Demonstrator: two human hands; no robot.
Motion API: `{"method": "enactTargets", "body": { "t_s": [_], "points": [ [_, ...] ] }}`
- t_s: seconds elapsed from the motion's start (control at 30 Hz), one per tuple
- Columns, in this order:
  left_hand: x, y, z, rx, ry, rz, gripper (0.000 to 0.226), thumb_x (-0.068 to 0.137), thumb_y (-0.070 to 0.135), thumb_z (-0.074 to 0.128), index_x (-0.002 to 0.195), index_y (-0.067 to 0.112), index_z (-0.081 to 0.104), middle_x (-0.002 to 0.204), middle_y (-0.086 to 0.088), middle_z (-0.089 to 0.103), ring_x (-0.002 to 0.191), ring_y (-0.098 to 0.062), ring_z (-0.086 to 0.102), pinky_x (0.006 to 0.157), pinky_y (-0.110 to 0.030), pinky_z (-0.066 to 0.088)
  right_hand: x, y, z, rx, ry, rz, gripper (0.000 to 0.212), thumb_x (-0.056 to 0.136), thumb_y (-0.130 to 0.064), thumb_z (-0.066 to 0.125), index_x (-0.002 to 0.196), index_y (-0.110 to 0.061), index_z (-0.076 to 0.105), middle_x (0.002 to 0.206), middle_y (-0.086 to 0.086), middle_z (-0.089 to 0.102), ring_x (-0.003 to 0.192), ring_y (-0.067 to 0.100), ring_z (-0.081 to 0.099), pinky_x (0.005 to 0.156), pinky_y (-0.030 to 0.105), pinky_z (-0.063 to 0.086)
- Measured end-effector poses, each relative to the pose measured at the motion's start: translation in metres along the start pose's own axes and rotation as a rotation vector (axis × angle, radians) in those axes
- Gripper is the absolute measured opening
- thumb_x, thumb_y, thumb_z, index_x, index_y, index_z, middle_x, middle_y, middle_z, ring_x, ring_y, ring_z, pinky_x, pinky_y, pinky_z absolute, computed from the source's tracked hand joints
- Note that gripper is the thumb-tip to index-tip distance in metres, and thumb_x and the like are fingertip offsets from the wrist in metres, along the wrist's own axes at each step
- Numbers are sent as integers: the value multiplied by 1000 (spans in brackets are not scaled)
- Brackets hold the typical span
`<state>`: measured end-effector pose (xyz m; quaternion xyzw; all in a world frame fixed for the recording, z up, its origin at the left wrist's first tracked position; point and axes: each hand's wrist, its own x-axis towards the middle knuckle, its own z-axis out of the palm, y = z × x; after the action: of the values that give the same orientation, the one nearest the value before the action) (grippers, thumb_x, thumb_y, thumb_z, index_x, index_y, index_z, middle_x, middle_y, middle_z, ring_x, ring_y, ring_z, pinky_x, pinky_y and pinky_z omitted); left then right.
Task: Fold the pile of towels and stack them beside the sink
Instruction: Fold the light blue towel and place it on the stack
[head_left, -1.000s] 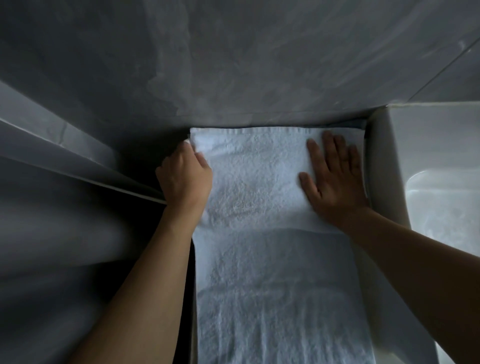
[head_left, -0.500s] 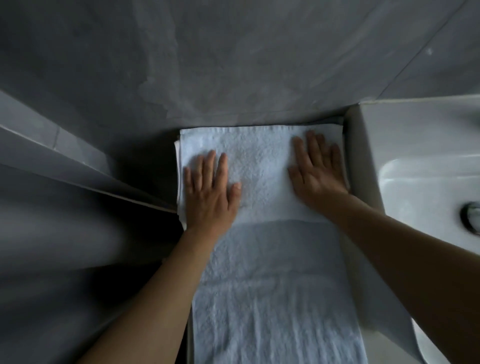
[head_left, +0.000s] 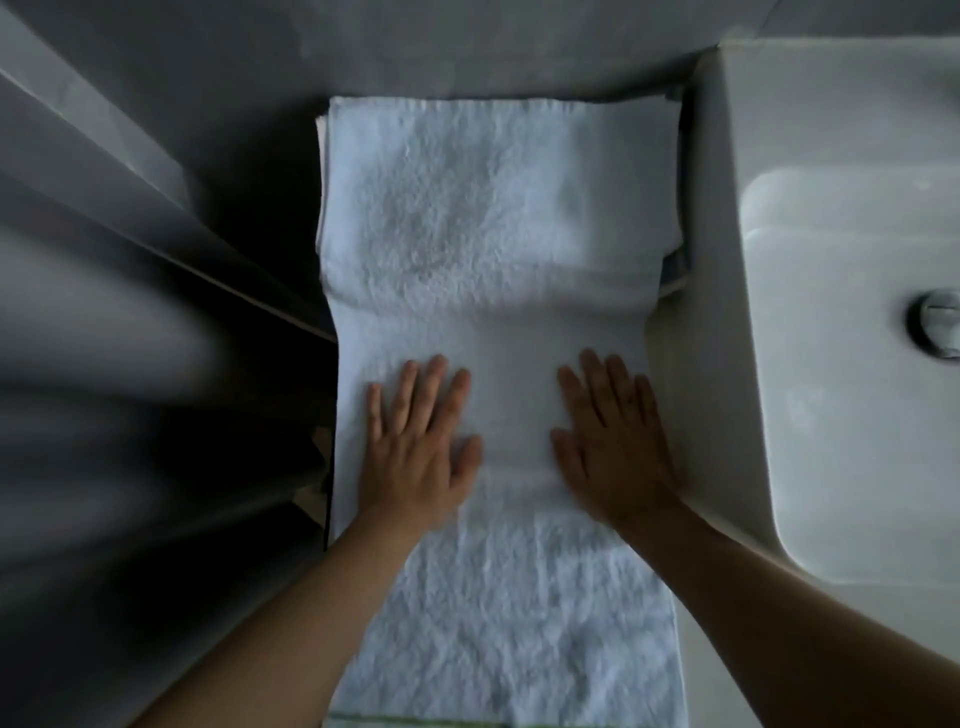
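Towel: one long white strip, laid lengthwise on the ledge just left of the sink, near end towards us, far end riding up onto the folded stack.
Hands: two. We lay our left hand and right hand palm-down on the strip's middle, fingers straight and spread, gripping nothing; we judge this smooths the cloth before its next fold.
Stack: folded white towels against the back wall; extra edges show at its sides, number uncertain.
Sink: one; drain visible.
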<state>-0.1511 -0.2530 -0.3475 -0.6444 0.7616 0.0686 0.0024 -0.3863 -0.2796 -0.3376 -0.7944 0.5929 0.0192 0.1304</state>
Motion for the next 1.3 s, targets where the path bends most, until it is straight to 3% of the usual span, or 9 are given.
{"method": "enactTargets", "body": {
  "t_s": [0.23,0.77,0.93,1.03,1.1,1.2,1.3],
  "points": [
    [1,2,1,17,16,-22,70,93,54,35,157,26,26,166,-3,17,153,-27,11,120,-59,10,-4,3,1,-27,7,-6,67,95,-48,27,155,-20,17,163,8,7,150,29,3,120,49,4],
    [3,2,10,29,49,-41,71,93,54,29,158,27,18,166,-1,12,154,-25,6,121,-57,5,-3,3,8,-13,101,-22,65,95,-46,27,154,-19,23,162,10,14,149,30,10,120,49,7],
    [6,18,-11,235,-60,-94,73,95,52,11,159,16,5,167,-6,4,153,-28,0,121,-57,-3,-8,-4,-7,-126,75,-5,61,102,-41,29,154,-12,19,162,13,10,149,29,9,120,47,-4],
    [-29,42,-22,61,-11,-223,72,98,50,13,159,12,6,167,-7,4,154,-27,-1,122,-53,-6,-51,-17,-18,52,232,118,56,101,-35,35,149,-5,34,157,17,25,144,35,25,119,50,13],
    [-77,57,-24,-86,49,-242,69,99,49,18,158,13,15,166,-7,11,153,-28,5,122,-52,-4,-93,-32,-15,146,313,67,54,99,-34,37,143,-3,44,152,19,36,140,38,35,115,53,24],
    [-145,62,-13,-75,3,-136,67,99,48,24,157,15,23,165,-7,16,153,-29,11,122,-56,0,-146,-49,5,156,150,-47,60,98,-41,29,146,-7,40,156,14,29,145,34,25,118,52,17],
    [-178,53,5,-49,-91,-137,68,97,51,20,159,22,17,166,-4,10,153,-28,7,120,-60,4,-176,-41,30,71,40,-86,62,98,-47,26,151,-17,30,160,7,18,149,29,14,120,50,10]
  ]
}}
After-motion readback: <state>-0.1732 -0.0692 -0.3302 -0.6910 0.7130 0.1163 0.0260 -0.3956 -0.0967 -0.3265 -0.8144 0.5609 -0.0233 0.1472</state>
